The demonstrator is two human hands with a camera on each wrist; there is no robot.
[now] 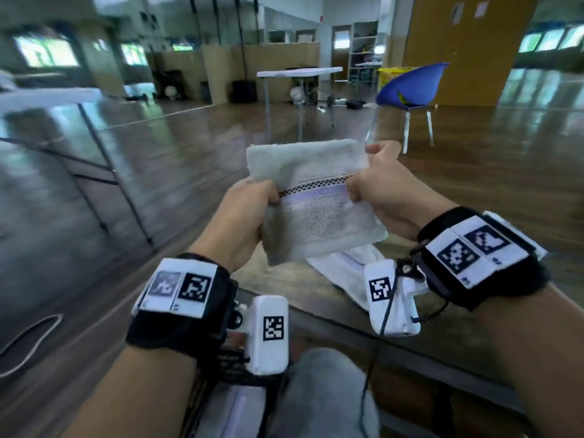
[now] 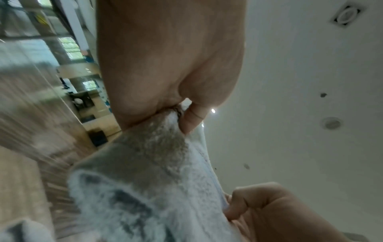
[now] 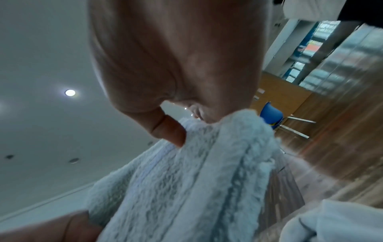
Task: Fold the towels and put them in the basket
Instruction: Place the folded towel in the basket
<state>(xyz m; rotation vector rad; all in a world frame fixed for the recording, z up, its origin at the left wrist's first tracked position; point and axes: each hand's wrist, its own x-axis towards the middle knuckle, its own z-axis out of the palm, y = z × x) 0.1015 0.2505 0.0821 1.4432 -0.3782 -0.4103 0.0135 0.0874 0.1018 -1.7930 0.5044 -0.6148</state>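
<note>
Head view shows the folded white towel (image 1: 311, 197) held up in the air in front of the person, above a dark wooden table (image 1: 474, 311) on which a second white towel (image 1: 344, 273) lies partly hidden behind the wrist gear. The left hand (image 1: 243, 216) is clamped on the towel's left edge, fingers curled round it beside the checkered woven band (image 1: 316, 184); the right hand (image 1: 379, 188) pinches the right edge at the same band. The left wrist view confirms that grip, with a fingertip (image 2: 190, 121) pressed into the pile, and the right wrist view shows several soft layers of terry (image 3: 196, 180) bunched under the thumb (image 3: 167, 131). The towel looks light, limp and thick-piled: it should sag wherever it is unsupported, will not slip easily from a pinch, and cannot break, though loose layers could fan open if only one is caught. I judge the best hold to be at both side edges, pinching through every layer, as both hands do here. Its long axis runs left to right between the hands, tilted slightly so the right end sits higher; the broad face is turned toward the person, the top edge leaning away and the lower edge hanging down toward the table. No basket is visible in any view.
</note>
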